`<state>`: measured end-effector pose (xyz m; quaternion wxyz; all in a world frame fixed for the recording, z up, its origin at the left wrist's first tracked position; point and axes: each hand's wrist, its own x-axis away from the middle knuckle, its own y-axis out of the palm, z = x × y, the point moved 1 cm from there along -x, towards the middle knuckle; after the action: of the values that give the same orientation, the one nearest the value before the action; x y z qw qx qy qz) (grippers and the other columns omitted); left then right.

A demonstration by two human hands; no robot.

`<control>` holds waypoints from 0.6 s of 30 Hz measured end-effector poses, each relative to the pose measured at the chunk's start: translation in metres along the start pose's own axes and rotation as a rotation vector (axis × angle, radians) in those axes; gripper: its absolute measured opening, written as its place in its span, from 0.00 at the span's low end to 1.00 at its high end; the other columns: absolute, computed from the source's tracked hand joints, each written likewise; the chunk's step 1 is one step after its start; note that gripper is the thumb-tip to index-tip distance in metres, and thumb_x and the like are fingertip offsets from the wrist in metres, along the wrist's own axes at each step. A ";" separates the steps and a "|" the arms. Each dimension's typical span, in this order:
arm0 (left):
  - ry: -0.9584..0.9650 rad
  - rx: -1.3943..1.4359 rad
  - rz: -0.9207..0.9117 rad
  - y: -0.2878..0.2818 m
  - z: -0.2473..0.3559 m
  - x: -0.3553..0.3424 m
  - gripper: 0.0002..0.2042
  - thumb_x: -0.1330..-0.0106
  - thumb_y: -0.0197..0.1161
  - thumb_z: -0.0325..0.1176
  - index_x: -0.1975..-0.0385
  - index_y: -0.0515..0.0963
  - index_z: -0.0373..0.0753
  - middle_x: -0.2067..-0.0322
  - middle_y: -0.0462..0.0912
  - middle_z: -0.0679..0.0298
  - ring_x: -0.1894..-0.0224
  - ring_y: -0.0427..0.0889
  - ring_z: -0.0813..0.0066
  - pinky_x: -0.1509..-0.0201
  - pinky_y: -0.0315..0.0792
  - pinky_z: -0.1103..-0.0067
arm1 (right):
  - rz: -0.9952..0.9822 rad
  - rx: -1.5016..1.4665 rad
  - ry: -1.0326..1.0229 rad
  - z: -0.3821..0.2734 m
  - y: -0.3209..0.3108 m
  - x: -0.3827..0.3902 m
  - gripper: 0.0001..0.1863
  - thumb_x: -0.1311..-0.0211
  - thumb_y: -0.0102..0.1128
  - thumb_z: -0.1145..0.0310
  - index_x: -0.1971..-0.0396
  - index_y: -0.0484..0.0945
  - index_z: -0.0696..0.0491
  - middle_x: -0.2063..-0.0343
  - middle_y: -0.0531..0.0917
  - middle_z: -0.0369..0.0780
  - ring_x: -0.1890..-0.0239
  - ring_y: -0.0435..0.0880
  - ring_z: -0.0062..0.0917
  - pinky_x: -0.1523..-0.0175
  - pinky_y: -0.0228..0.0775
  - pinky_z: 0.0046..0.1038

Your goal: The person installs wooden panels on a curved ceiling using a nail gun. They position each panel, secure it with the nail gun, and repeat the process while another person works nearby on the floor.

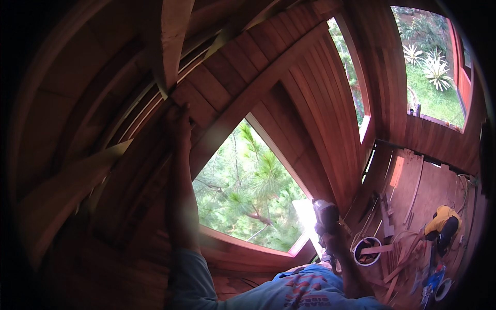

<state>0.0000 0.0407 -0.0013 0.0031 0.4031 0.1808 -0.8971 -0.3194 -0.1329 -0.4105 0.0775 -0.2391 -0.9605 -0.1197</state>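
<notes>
My left hand point(178, 120) is raised overhead against the reddish wooden planks point(206, 88) of a sloped wall, just below a pale rafter point(170, 46). It is in shadow, so I cannot tell if its fingers grip an edge or lie flat. My right hand point(330, 235) is lower down, closed around a dark grey power tool point(324, 213) held near the lower right corner of a triangular window opening point(248, 191). I cannot make out the tool's tip.
Pine branches show through the triangular opening. Below right, another person in a yellow shirt point(442, 221) crouches on a plank floor point(434, 181) littered with wood offcuts point(385, 217). A white bucket point(367, 250) and cables lie there. More openings point(434, 62) show grass and plants.
</notes>
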 end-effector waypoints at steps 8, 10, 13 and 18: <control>-0.016 0.047 -0.010 -0.010 -0.027 -0.016 0.19 0.33 0.63 0.41 0.45 0.72 0.43 0.55 0.77 0.63 0.54 0.76 0.73 0.57 0.75 0.71 | 0.028 -0.048 -0.204 -0.006 0.011 0.004 0.09 0.46 0.61 0.72 0.65 0.82 0.56 0.81 0.80 0.36 0.77 0.77 0.17 0.69 0.68 0.24; -0.046 -0.007 -0.007 -0.006 -0.023 -0.014 0.19 0.33 0.62 0.39 0.45 0.73 0.37 0.55 0.77 0.60 0.54 0.75 0.73 0.55 0.74 0.72 | 0.008 -0.007 -0.099 0.004 0.010 -0.002 0.11 0.48 0.61 0.73 0.63 0.81 0.56 0.78 0.81 0.37 0.75 0.78 0.18 0.67 0.70 0.24; -0.045 0.048 -0.007 -0.003 -0.011 -0.008 0.21 0.32 0.61 0.39 0.45 0.72 0.34 0.53 0.76 0.58 0.53 0.74 0.72 0.53 0.74 0.71 | -0.026 0.007 -0.044 0.014 0.008 -0.003 0.14 0.50 0.61 0.75 0.60 0.80 0.57 0.75 0.83 0.39 0.73 0.80 0.21 0.65 0.71 0.26; -0.126 0.113 0.044 0.003 0.011 0.006 0.22 0.32 0.61 0.39 0.43 0.71 0.35 0.51 0.75 0.57 0.51 0.74 0.69 0.50 0.74 0.69 | 0.037 -0.012 -0.215 0.016 0.015 -0.002 0.04 0.43 0.61 0.72 0.74 0.79 0.56 0.88 0.74 0.33 0.87 0.71 0.14 0.82 0.61 0.23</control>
<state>-0.0113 0.0355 0.0000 0.0115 0.3492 0.1203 -0.9292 -0.3121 -0.1161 -0.4231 -0.0253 -0.2686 -0.9579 -0.0978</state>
